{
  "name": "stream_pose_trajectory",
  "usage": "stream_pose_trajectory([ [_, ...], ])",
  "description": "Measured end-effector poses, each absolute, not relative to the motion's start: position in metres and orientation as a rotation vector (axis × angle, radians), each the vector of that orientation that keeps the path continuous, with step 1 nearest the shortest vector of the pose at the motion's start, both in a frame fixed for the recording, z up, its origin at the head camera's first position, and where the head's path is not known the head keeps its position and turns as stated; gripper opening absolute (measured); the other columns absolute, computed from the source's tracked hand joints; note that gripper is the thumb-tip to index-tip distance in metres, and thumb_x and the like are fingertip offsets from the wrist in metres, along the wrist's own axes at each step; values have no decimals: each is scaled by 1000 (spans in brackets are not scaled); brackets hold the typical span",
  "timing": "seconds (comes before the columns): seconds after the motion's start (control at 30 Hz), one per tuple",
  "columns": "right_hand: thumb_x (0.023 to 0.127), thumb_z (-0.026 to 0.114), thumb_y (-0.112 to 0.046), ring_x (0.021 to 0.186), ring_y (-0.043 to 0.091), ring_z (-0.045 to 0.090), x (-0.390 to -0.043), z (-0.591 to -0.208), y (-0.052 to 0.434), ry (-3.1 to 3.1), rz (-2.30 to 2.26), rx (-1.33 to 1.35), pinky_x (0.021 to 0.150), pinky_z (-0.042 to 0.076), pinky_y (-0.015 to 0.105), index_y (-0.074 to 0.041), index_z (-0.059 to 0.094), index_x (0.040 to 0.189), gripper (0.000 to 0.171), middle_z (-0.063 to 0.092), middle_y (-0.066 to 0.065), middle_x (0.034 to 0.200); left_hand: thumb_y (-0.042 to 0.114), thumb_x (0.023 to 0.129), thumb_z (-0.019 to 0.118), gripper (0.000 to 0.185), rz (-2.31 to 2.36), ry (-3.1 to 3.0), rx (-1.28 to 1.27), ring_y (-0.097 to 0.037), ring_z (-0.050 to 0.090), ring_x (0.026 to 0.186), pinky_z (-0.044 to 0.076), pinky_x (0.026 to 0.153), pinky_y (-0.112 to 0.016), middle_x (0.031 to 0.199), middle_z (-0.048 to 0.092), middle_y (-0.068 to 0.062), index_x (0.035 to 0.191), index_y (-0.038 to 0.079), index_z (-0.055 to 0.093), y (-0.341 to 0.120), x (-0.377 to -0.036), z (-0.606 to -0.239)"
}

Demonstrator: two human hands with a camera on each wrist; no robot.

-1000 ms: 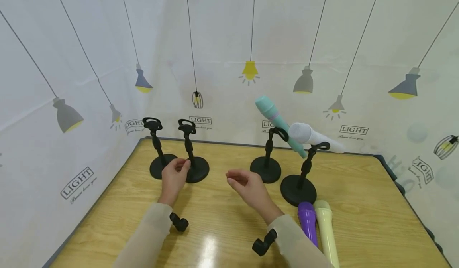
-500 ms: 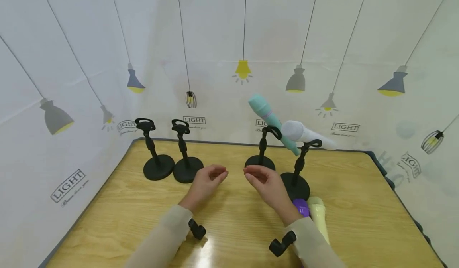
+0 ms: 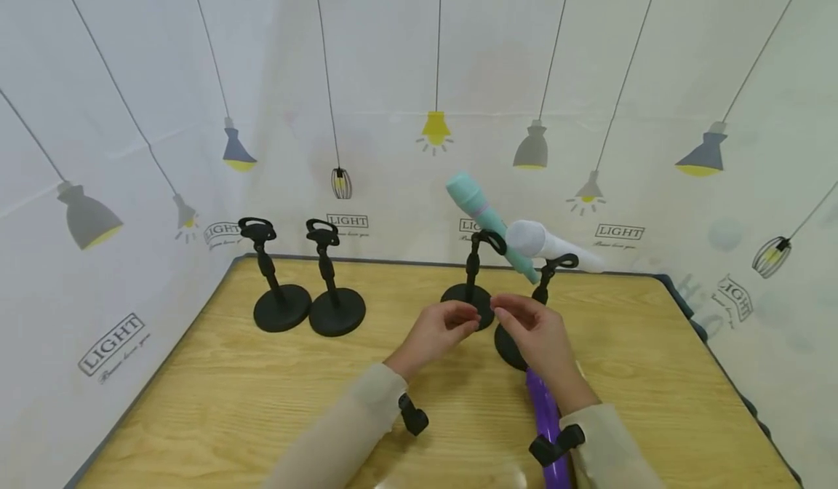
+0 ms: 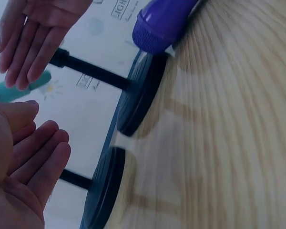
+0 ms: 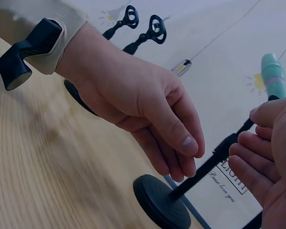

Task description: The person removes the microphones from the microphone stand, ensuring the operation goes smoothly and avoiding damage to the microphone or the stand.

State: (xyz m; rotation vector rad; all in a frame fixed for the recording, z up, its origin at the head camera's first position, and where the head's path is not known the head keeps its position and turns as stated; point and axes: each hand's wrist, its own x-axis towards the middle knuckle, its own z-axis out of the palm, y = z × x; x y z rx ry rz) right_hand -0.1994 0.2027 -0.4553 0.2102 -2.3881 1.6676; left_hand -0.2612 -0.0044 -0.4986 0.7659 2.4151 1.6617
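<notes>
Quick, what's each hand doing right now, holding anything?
Left hand: open, fingers relaxed, holding nothing, near the stand.
Right hand: open, holding nothing.

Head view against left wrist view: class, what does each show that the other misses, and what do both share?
Only the head view shows the two empty stands, the white microphone and both sleeves. Only the left wrist view shows the purple microphone's grille end close beside a stand base. Both show the left hand, the right hand and the teal microphone.
</notes>
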Motion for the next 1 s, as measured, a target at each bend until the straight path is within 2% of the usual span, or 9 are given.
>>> stream_pose_trajectory([
  [0.17, 107, 71, -20, 108, -13, 67, -194, -451, 216, -2359, 1623, 192, 93, 54, 8, -4, 74, 132, 30, 77, 17, 131, 24, 107, 72, 30, 1601, 2448, 799, -19, 76, 116, 61, 95, -27, 128, 78, -5, 132, 8, 74, 21, -262, -495],
  [0.43, 108, 69, -17, 105, -17, 65, -185, -440, 237, -2337, 1576, 131, 92, 52, 5, -1, 73, 133, 30, 76, 21, 132, 26, 106, 72, 35, 1630, 2409, 783, -20, 75, 122, 60, 100, -25, 134, 77, -8, 137, 8, 71, 58, -262, -497],
  [0.63, 108, 70, -20, 105, -17, 65, -188, -431, 246, -2309, 1522, 130, 90, 53, 6, -3, 73, 133, 31, 76, 21, 131, 29, 106, 73, 42, 1592, 2408, 711, -18, 73, 125, 59, 103, -27, 138, 76, -5, 143, 10, 68, 76, -264, -492],
  [0.77, 107, 71, -19, 104, -15, 67, -189, -426, 248, -2282, 1509, 124, 90, 53, 6, -3, 74, 132, 30, 76, 21, 130, 28, 105, 74, 41, 1586, 2397, 728, -15, 73, 124, 58, 103, -25, 138, 76, -2, 143, 14, 70, 87, -267, -486],
  [0.9, 106, 72, -19, 106, -11, 69, -189, -425, 249, -2272, 1508, 121, 91, 53, 6, -4, 74, 132, 30, 78, 15, 128, 26, 105, 74, 38, 1538, 2428, 764, -12, 73, 121, 58, 102, -24, 135, 77, -1, 141, 15, 71, 95, -269, -484],
  [1.0, 105, 73, -18, 108, -7, 71, -189, -424, 249, -2255, 1522, 127, 92, 53, 7, -3, 74, 131, 30, 80, 4, 124, 27, 105, 74, 34, 1485, 2470, 769, -10, 73, 117, 58, 100, -24, 130, 78, 0, 137, 15, 72, 99, -270, -482],
])
